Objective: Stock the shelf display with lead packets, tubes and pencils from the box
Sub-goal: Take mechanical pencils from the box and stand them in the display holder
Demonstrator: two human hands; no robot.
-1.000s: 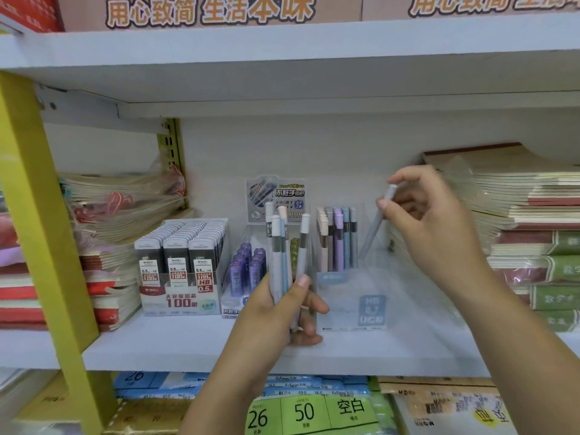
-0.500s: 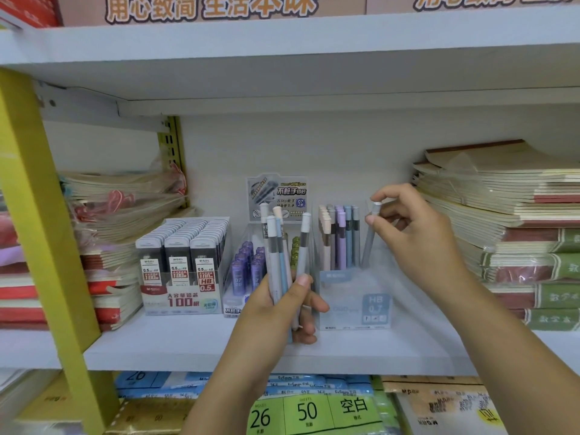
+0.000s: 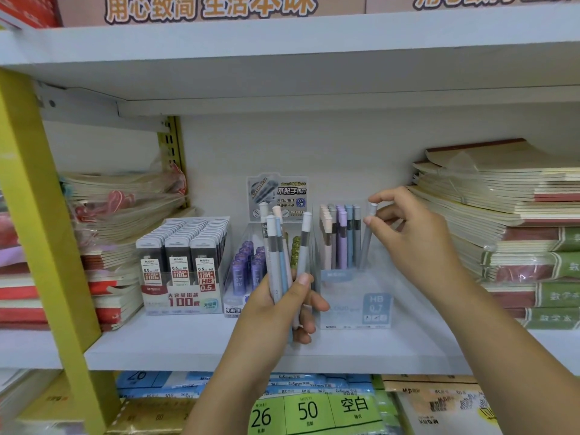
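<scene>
My left hand (image 3: 276, 312) grips a bunch of pastel mechanical pencils (image 3: 284, 255) upright in front of the shelf. My right hand (image 3: 408, 233) pinches the cap of a grey pencil (image 3: 366, 237) that stands lowered into the clear HB 0.7 display holder (image 3: 354, 296), at the right end of a row of pink, purple and blue pencils (image 3: 339, 233). To the left stand a display box of 0.5 lead packets (image 3: 182, 262) and a clear box of purple lead tubes (image 3: 248, 268).
Stacks of notebooks (image 3: 502, 221) fill the shelf's right side, close to my right hand. More wrapped notebooks (image 3: 125, 221) lie at the left behind a yellow upright (image 3: 40, 215). The white shelf board (image 3: 188, 343) runs along the front. Paper packs (image 3: 314, 406) sit on the shelf below.
My right hand has come down and left, lowering the grey pencil from a tilted hold above the holder into it. My left hand has stayed in place with its bunch.
</scene>
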